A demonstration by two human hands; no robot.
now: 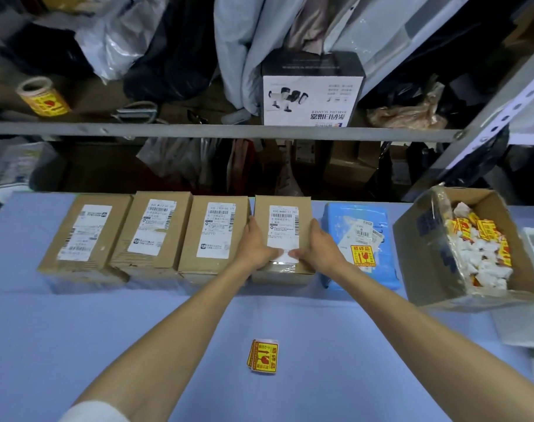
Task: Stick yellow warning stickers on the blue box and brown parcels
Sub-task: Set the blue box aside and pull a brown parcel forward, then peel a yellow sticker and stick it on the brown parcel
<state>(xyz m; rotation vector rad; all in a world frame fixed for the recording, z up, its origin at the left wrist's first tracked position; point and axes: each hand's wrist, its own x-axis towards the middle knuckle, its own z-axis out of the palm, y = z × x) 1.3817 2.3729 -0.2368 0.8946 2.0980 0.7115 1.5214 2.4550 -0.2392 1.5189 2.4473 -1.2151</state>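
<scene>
Several brown parcels with white shipping labels stand in a row along the far side of the blue table (pixel 107 330). My left hand (pixel 258 246) and my right hand (pixel 319 248) lie on the rightmost brown parcel (pixel 285 217), one at each side, thumbs meeting on the lower edge of its label. To its right lies the blue box (pixel 345 226), which bears a yellow warning sticker (pixel 362 256). A small stack of yellow stickers (pixel 263 356) rests on the table near me, between my forearms.
An open cardboard box (pixel 427 260) holding sticker scraps and backing paper stands at the right. A metal shelf (pixel 223 129) runs behind the table, carrying a roll of yellow stickers (pixel 43 97), a scanner carton (pixel 311 92) and bags.
</scene>
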